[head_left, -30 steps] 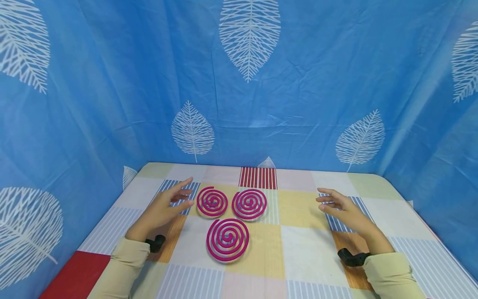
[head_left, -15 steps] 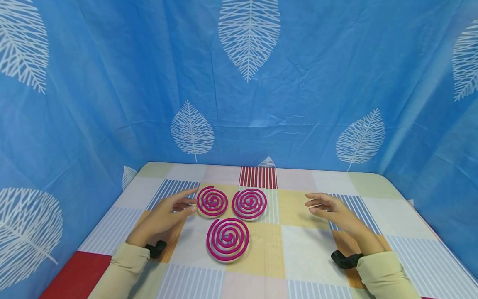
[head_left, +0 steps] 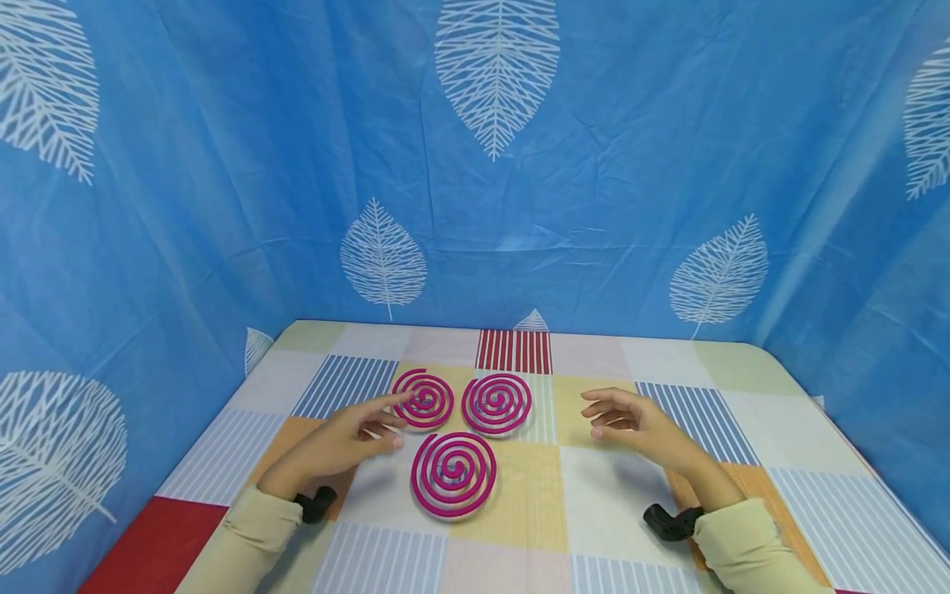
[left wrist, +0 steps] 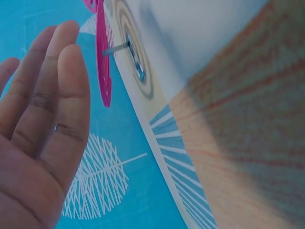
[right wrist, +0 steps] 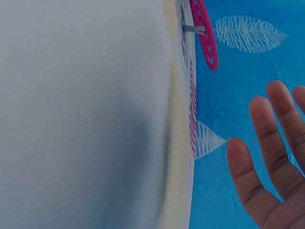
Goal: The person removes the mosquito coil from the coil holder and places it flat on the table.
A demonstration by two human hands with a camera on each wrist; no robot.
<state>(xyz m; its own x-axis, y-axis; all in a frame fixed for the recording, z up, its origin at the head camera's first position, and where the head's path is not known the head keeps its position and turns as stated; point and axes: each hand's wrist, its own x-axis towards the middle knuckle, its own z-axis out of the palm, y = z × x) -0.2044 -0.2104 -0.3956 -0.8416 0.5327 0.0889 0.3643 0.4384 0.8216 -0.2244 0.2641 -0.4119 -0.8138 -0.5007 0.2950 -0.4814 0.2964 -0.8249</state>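
Observation:
Three magenta mosquito coils are raised off the cloth: a back-left coil (head_left: 444,402), a back-right coil (head_left: 512,394) and a front coil (head_left: 486,487). In the left wrist view, a thin metal stand (left wrist: 116,49) props one coil (left wrist: 101,62) above the table. My left hand (head_left: 349,441) hovers left of the group, its index fingertip overlapping the back-left coil in the head view. It holds nothing, fingers relaxed. To the right of the coils, my right hand (head_left: 638,422) hangs over the cloth with loosely bent fingers and nothing in them.
A patchwork-check cloth (head_left: 616,511) covers the table. Blue curtains (head_left: 579,190) with white leaf prints enclose the back and both sides. Each wrist carries a black camera, such as the right wrist camera (head_left: 671,524).
My left hand has moved right, its fingertips now overlapping the back-left coil. My right hand has moved left, nearer the coils. All the coils stay where they were.

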